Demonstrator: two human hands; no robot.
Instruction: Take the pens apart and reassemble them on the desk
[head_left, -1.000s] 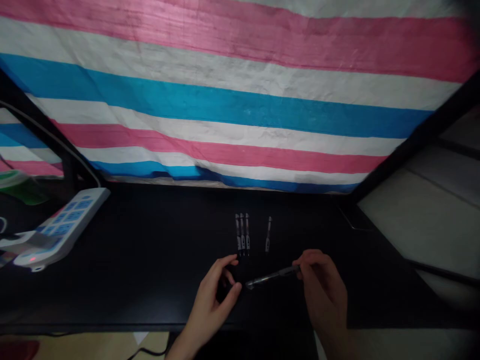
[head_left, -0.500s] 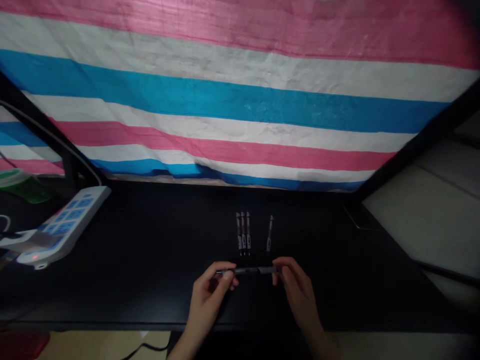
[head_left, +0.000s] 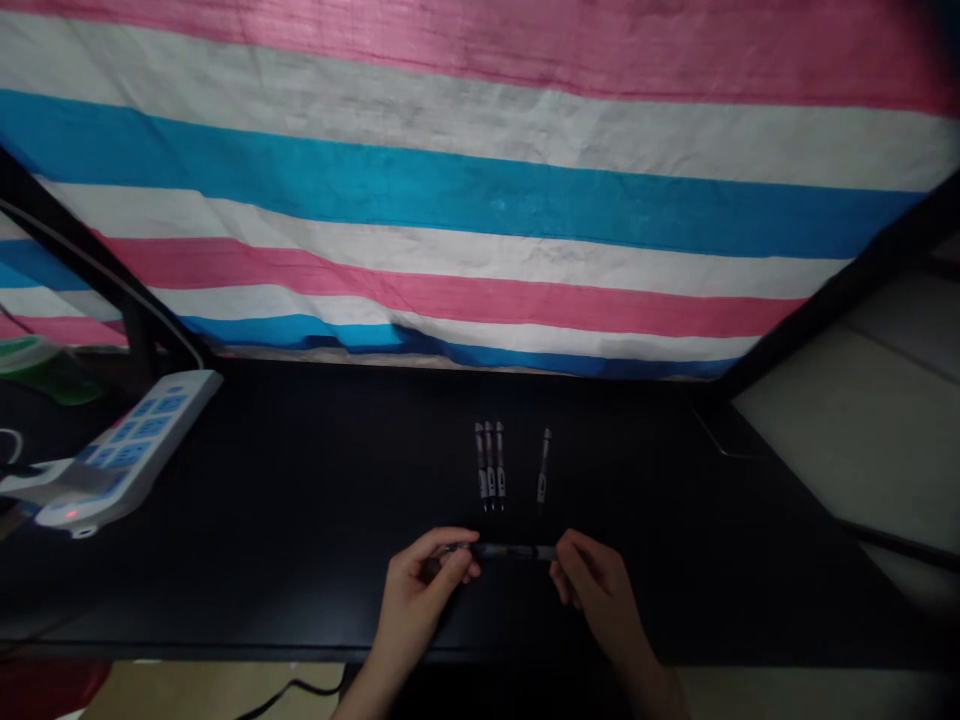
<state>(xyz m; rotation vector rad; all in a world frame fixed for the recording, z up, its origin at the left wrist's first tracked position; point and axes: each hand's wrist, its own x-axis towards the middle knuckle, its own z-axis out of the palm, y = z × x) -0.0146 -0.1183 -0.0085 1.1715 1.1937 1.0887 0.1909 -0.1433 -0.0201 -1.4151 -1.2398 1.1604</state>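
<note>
A dark pen point(head_left: 510, 551) lies level between my two hands just above the black table point(head_left: 300, 520). My left hand point(head_left: 424, 590) pinches its left end, which may be the cap. My right hand point(head_left: 596, 595) grips its right end. Just beyond the hands, three pens point(head_left: 490, 466) lie side by side, pointing away from me. A single pen point(head_left: 542, 466) lies a little to their right, parallel to them.
A white power strip point(head_left: 127, 450) with blue sockets and a small red light sits at the table's left. A pink, white and blue striped sheet point(head_left: 480, 200) hangs behind the table. A pale floor point(head_left: 847, 430) shows at the right.
A second ago the right hand alone held the pen tilted, and the left hand was apart from it. Both hands came together and now hold the pen level by its ends.
</note>
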